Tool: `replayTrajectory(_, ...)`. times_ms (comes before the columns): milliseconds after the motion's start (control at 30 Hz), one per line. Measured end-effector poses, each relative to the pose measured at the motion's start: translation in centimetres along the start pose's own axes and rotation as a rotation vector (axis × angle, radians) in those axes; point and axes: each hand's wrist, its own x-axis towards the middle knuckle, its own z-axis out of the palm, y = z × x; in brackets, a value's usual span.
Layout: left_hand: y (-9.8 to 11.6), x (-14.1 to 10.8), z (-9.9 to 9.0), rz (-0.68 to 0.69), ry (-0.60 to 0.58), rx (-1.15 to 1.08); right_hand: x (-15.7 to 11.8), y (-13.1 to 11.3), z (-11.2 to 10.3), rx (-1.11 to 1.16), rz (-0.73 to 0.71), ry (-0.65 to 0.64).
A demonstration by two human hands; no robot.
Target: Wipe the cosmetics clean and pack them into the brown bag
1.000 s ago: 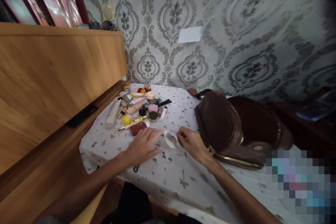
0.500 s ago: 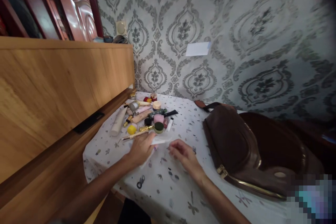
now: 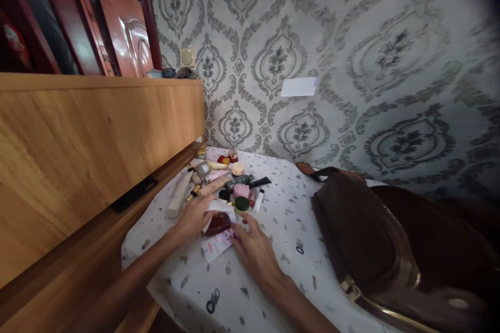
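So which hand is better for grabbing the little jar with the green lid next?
Probably the right hand: its fingers are right by the green-lidded jar, while the left hand seems busy with a thin white wrapping.

- A brown bag [image 3: 347,229] with gold-toned zips rests on a patterned tablecloth [image 3: 273,276], near the wall.
- Damask-style wallpaper [image 3: 273,62] in grey covers the wall behind.
- A white card [image 3: 299,87] hangs on it, right of a round-faced fixture [image 3: 187,57].
- A wooden cabinet [image 3: 101,140] stands at left, a dark cloth item [image 3: 185,73] on top.
- A flat black object [image 3: 135,195] lies on the ledge below.
- Beyond, a glossy reddish door [image 3: 125,36].
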Motion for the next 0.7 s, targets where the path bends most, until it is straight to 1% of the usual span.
replayTrajectory(67, -1.6, 2.4, -0.9, -0.067, 0.068, -0.005, 0.1, 0.4, 0.3, 0.008, -0.010, 0.011)
replayTrajectory(133, -3.7, 5.8, -2.0, -0.186, 0.174, -0.017, -0.2, 0.5, 0.8, 0.050, -0.066, -0.015)
replayTrajectory(167, -4.9, 7.7, -2.6, -0.214, 0.205, -0.017, -0.3, 0.6, 1.1, 0.071, -0.091, -0.030)
replayTrajectory(267, -8.7, 13.7, -3.9, -0.314, 0.274, 0.007, -0.7, 0.7, 1.8, 0.118, -0.119, -0.051)
replayTrajectory(367, -12.2, 18.3, -4.1, -0.423, 0.292, 0.036, -0.7, 1.0, 2.0, 0.156, -0.088, -0.015)
replayTrajectory(433, -13.9, 20.2, -3.8, -0.469, 0.271, 0.048, -0.6, 1.3, 2.0, 0.155, -0.038, 0.021)
replayTrajectory(533, -15.6, 21.8, -2.8, -0.485, 0.209, 0.062, -0.6, 1.7, 2.3, 0.144, 0.007, 0.069)
replayTrajectory(600, -16.2, 22.2, -2.1, -0.470, 0.161, 0.073, -0.7, 2.0, 2.5, 0.131, 0.017, 0.106)
replayTrajectory(700, -16.5, 22.3, -0.9, -0.423, 0.080, 0.095, -0.9, 2.2, 2.6, 0.096, 0.026, 0.149)
